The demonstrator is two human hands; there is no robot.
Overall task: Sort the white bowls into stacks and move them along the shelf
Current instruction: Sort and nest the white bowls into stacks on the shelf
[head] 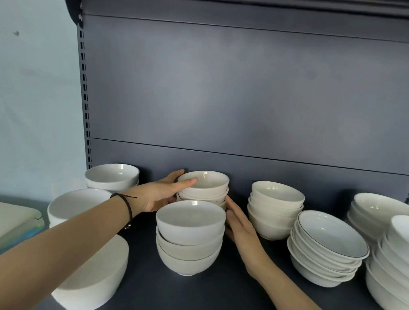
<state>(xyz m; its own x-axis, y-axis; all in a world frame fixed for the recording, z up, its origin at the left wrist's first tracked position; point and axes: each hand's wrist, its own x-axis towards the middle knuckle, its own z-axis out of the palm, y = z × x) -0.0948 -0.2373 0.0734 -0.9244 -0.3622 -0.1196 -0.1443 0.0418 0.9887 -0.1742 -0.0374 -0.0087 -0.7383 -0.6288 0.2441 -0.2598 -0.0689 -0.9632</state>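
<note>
Between the fingers (232,206): rear stack (207,187), left hand (157,195) curled round its rim, right hand (240,222) pressing flat. If dragged, it may knock the front stack (189,238) just nearer.

One head-worn wide-angle view faces forward and slightly down, close to the dark shelf (188,299) and back panel (251,97).

The bowls (190,223) are white, one shallow stack (330,238) with a thin dark rim line; the shelf (188,299) is slate-blue, the wall (28,94) pale blue
</note>
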